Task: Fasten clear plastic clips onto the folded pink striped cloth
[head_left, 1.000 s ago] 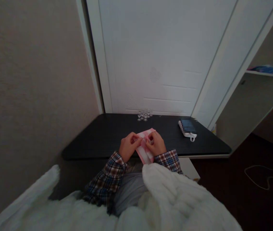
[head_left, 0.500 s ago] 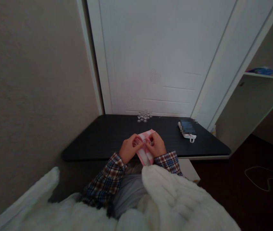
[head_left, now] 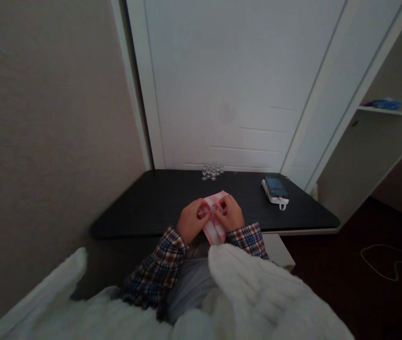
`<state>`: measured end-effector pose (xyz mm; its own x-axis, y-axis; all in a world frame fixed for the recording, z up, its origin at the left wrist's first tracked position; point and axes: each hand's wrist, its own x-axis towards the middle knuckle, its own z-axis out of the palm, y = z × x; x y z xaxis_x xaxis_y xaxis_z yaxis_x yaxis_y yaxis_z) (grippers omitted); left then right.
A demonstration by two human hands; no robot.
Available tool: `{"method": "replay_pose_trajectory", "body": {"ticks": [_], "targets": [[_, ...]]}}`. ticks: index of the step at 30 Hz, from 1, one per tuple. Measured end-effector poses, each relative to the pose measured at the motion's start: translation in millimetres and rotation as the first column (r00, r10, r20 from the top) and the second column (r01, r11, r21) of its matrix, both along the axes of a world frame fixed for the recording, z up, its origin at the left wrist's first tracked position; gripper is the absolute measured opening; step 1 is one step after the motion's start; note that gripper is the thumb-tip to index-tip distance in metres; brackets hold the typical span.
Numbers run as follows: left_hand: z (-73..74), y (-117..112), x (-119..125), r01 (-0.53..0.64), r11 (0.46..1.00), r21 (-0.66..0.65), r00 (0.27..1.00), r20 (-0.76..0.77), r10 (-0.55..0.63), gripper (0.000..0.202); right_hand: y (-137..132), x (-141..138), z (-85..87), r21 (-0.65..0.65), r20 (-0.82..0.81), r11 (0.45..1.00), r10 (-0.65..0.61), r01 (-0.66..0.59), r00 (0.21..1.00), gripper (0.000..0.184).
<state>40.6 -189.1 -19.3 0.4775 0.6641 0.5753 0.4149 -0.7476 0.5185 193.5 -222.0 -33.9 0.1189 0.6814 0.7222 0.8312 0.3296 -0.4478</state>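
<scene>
My left hand [head_left: 191, 219] is closed around a small clear glass [head_left: 204, 212], its bowl showing between thumb and fingers. My right hand [head_left: 232, 213] pinches a pink and white cloth [head_left: 216, 233] against the other end of the glass. The two hands are close together at the table's front edge, and the cloth hangs down between them. Fingers and cloth hide part of the glass. Beyond the hands, several small clear stemmed glasses [head_left: 213, 171] stand grouped at the back of the black table [head_left: 165, 200].
On the table's right side lies a white device with a dark top and a strap loop [head_left: 276, 190]. A white panel door [head_left: 218, 85] rises behind the table. A white box [head_left: 277, 250] is below the right front edge, and a cable [head_left: 378, 264] lies on the floor.
My left hand has turned slightly, so more of the glass's bowl shows between its fingers. The right hand and cloth stay in nearly the same place.
</scene>
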Motion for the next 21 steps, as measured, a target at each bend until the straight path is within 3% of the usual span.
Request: {"method": "replay_pose_trajectory", "body": {"ticks": [4,10,21], "targets": [[-0.6,-0.9,0.1,-0.031,0.997,0.065,0.999,0.012,0.030,0.008,-0.8,-0.6,1.1,0.003,-0.003,1.000,-0.007,0.007,1.000,0.007],[-6.0,2.4,-0.8,-0.114,0.993,0.038,0.989,0.104,0.109,0.019,-1.3,-0.5,1.2,0.005,-0.004,1.000,-0.018,0.018,1.000,0.007],[-6.1,2.7,-1.7,-0.142,0.990,0.018,0.988,0.065,0.140,0.028,-3.0,-1.2,3.8,-0.027,-0.013,1.000,-0.001,0.001,1.000,0.006]]}}
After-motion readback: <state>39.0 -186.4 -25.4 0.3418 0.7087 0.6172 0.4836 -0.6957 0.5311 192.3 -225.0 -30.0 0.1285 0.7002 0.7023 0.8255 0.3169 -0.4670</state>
